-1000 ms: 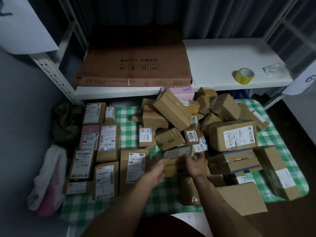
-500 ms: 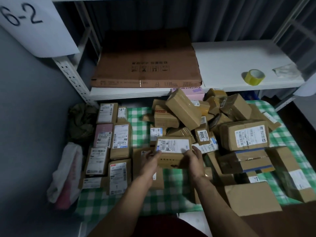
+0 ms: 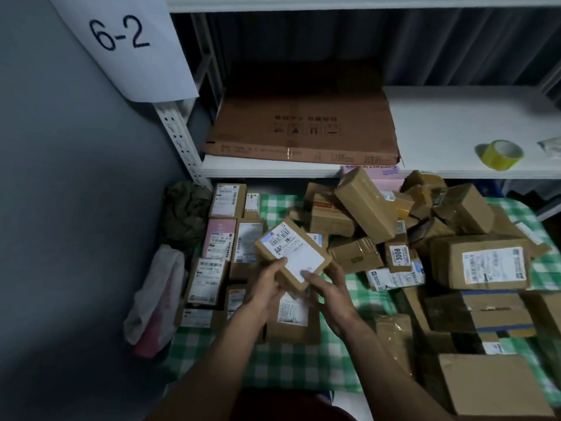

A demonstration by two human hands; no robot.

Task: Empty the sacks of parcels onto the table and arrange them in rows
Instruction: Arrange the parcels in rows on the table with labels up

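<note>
Cardboard parcel (image 3: 293, 257) gripped by left hand (image 3: 267, 284) and right hand (image 3: 329, 288), label up; set it squarely beside the rows (image 3: 223, 247) on the counter (image 3: 273, 360).

Bare counter (image 3: 288, 372) strip along near edge, open for reaching. Small bare patch at back between left rows of parcels (image 3: 220, 238) and heaped boxes (image 3: 367, 208). Heap blocks whole right half. Shelf (image 3: 440, 168) edge hangs just above heap's back. Wall (image 3: 76, 208) close on left side.
</note>
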